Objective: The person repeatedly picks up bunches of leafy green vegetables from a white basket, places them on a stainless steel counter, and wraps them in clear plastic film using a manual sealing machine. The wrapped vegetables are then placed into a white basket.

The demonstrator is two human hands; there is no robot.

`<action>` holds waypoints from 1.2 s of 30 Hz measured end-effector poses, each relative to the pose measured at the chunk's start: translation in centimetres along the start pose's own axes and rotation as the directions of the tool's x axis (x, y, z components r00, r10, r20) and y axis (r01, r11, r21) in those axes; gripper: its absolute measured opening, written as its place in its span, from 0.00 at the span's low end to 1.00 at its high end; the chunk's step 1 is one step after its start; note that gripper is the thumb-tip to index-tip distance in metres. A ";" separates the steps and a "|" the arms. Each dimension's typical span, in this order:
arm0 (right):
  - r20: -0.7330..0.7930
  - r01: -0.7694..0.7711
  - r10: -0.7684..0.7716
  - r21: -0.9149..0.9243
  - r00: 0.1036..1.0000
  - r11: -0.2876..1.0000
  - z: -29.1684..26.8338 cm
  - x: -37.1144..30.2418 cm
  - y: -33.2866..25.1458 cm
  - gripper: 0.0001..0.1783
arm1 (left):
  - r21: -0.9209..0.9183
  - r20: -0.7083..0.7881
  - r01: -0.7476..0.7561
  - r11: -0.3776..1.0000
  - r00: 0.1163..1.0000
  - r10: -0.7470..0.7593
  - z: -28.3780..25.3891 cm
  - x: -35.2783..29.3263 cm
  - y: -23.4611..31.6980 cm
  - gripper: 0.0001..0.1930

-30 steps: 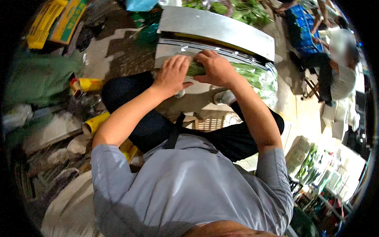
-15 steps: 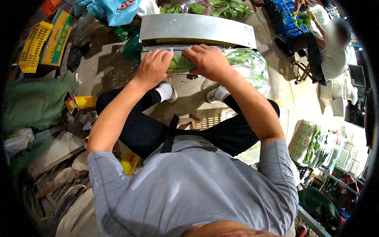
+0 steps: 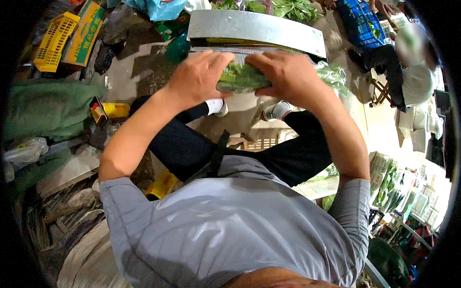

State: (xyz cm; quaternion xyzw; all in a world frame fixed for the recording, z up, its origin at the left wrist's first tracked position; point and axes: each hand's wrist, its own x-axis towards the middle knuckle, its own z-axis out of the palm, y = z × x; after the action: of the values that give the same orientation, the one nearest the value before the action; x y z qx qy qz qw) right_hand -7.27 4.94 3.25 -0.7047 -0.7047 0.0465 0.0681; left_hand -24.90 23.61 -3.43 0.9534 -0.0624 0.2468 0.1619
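Observation:
Between my two hands is a clear plastic bag of leafy greens [image 3: 243,78], held in front of the machine with the silver metal cover [image 3: 257,30]. My left hand [image 3: 199,79] grips its left end, fingers curled over the top and thumb below. My right hand [image 3: 289,79] grips the right end the same way. Behind the bag, a strip of clear film lies along the slot under the metal cover. Other clear-wrapped greens [image 3: 332,78] show past my right hand, partly hidden by it.
Loose greens [image 3: 293,8] lie beyond the machine. To the left are a yellow crate [image 3: 56,42], a cardboard box [image 3: 84,33] and green cloth [image 3: 48,108]. At right, white crates [image 3: 382,180] hold vegetables. A person sits at the far right near a blue crate [image 3: 360,24].
Both hands have come up and back from the machine, with the bag between them. They are farther apart, and more of the greens shows. The whole view has shifted slightly.

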 end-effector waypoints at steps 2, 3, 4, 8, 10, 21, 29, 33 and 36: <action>0.206 -0.155 0.128 0.121 0.970 0.981 1.7 0.4 0.4 0.39 | -0.157 0.200 0.179 0.971 0.969 -0.147 1.7 -0.9 -0.4 0.42; 0.333 -0.254 0.189 0.166 0.924 0.953 2.9 0.9 1.2 0.39 | -0.207 0.246 0.220 0.953 0.955 -0.166 3.2 -1.4 -1.1 0.42; 0.361 -0.285 0.182 0.258 0.915 0.923 4.6 1.3 2.2 0.38 | -0.209 0.327 0.264 0.941 0.926 -0.187 4.5 -2.1 -1.9 0.41; 0.249 -0.216 0.103 0.484 0.963 0.848 11.4 1.6 5.7 0.35 | -0.215 0.372 0.318 0.923 0.901 -0.224 7.8 -3.2 -4.1 0.38; 0.169 -0.203 0.136 0.488 0.976 0.849 12.4 1.4 5.9 0.36 | -0.156 0.379 0.314 0.937 0.895 -0.237 8.1 -3.4 -4.9 0.37; -0.275 -0.668 0.786 0.418 0.553 0.616 12.5 -10.9 19.1 0.10 | -0.082 0.505 0.391 0.917 0.809 -0.300 8.3 -2.5 -4.7 0.39; -0.290 -0.704 0.707 0.134 0.646 0.698 13.7 -13.4 23.5 0.10 | -0.015 0.407 0.368 0.930 0.852 -0.330 7.4 -2.9 -3.1 0.39; -0.212 -0.763 0.795 0.224 0.569 0.606 13.7 -13.4 24.3 0.10 | 0.001 0.351 0.355 0.935 0.875 -0.333 7.9 -3.5 -2.6 0.39; -0.132 -0.757 0.807 0.289 0.575 0.586 12.4 -10.9 23.0 0.09 | 0.024 0.341 0.369 0.929 0.871 -0.355 8.2 -4.3 -2.5 0.38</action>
State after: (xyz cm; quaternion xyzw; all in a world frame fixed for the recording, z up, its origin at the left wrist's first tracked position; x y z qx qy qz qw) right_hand 13.36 -5.47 -13.05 -0.9329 -0.2954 0.0537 0.1990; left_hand -24.41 23.33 -12.98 0.9726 0.0851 0.0428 0.2121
